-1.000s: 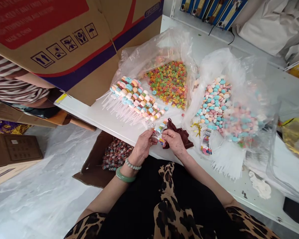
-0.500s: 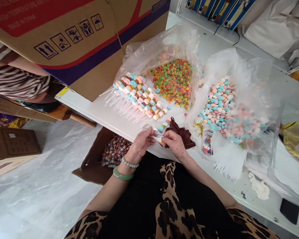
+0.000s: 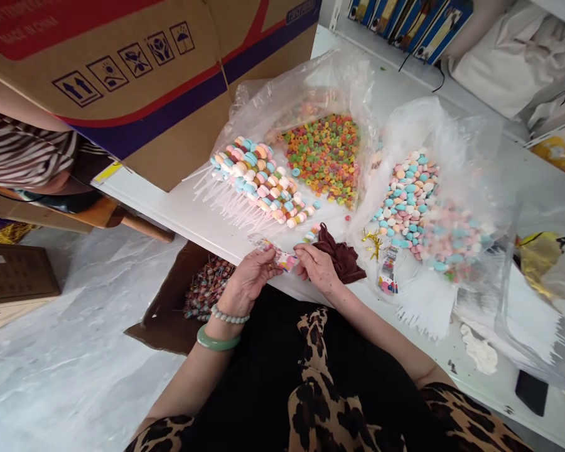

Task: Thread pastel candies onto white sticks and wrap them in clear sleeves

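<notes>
A small clear printed plastic bag [image 3: 286,260] is pinched in the fingers of my left hand [image 3: 254,274], just over the table's front edge. My right hand [image 3: 318,269] has its thumb and fingers closed at the right end of that bag. Beside the right hand lies a crumpled dark brown cloth [image 3: 343,256], and a short row of candies [image 3: 312,233] shows partly behind it. Farther back rests a pile of candy skewers [image 3: 263,182] on white sticks. Gold twist ties [image 3: 373,242] and a stack of printed bags [image 3: 388,271] are to the right.
Large clear bags hold ring gummies [image 3: 327,157] and pastel candies [image 3: 407,194]. White sticks [image 3: 428,307] and a black phone-like object [image 3: 531,392] lie on the right. A big carton [image 3: 179,125] stands back left; an open box [image 3: 160,314] of wrapped skewers sits below. Someone's striped sleeve [image 3: 23,150] shows.
Both hands have shifted slightly left with the bag, which now lies flatter and shows more of its print. My right fingers have moved to its end. The camera view has shifted slightly.
</notes>
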Tool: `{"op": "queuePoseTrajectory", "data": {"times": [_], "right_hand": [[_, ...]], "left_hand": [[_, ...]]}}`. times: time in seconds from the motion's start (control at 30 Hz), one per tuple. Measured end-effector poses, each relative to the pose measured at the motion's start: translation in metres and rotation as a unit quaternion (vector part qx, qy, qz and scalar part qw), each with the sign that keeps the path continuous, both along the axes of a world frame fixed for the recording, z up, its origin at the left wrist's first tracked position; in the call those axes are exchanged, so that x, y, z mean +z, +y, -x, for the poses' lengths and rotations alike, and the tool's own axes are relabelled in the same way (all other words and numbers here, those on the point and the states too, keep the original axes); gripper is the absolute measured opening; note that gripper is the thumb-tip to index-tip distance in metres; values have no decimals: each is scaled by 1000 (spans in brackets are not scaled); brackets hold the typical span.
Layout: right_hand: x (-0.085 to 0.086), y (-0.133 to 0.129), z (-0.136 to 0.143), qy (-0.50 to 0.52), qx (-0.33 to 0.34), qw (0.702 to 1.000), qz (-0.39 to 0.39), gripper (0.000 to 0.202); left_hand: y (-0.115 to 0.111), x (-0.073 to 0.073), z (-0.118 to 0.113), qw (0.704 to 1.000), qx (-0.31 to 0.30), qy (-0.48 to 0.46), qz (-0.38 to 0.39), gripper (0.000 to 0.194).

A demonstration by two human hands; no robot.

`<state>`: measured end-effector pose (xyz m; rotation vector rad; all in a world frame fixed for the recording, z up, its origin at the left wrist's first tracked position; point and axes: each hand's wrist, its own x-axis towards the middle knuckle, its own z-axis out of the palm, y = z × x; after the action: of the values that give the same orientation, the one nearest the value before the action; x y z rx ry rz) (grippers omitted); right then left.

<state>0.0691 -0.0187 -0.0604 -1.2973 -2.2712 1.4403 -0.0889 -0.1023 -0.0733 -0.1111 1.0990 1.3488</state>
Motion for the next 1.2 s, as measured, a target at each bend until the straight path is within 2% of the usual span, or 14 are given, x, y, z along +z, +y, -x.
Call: {"op": "queuePoseTrajectory", "data": {"times": [0.03,0.1,0.2,0.3,0.43,0.5,0.63,0.73,0.9,1.0,1.1,1.2], "right_hand": [[-1,2,3,-57,23,998,-32,31],[-2,2,8,-175,81,975,-111,29],[-4,-2,11,-265,127,938,-184,24],[0,-6,1,-270,104,937,-198,19],[18,3,-32,-286,3,941,-182,20],[26,15,-50,-321,-34,930,-174,19],[35,50,-78,-385,-10,900,-203,22],[40,75,-88,-414,2,878,-238,25],[45,110,-82,-322,-23,905,-277,29],[39,123,-74,-277,-48,923,-263,28],[27,125,-71,-182,-116,959,-181,20],[16,115,-77,-33,-221,974,-23,11]], "left_hand": [[0,0,3,999,28,16,-1,19],[2,1,9,997,62,52,2,22],[5,4,13,994,58,91,-1,25],[10,9,12,993,53,100,-20,26],[18,15,7,992,75,100,-27,28],[23,19,3,992,58,104,-33,29],[34,24,-9,990,-14,132,-44,27],[38,24,-19,987,-66,139,-52,25],[44,20,-28,975,-98,179,-82,14],[61,23,-30,958,-102,244,-110,14],[89,31,-29,965,-81,215,-123,15],[115,37,-25,979,-51,159,-114,28]]}}
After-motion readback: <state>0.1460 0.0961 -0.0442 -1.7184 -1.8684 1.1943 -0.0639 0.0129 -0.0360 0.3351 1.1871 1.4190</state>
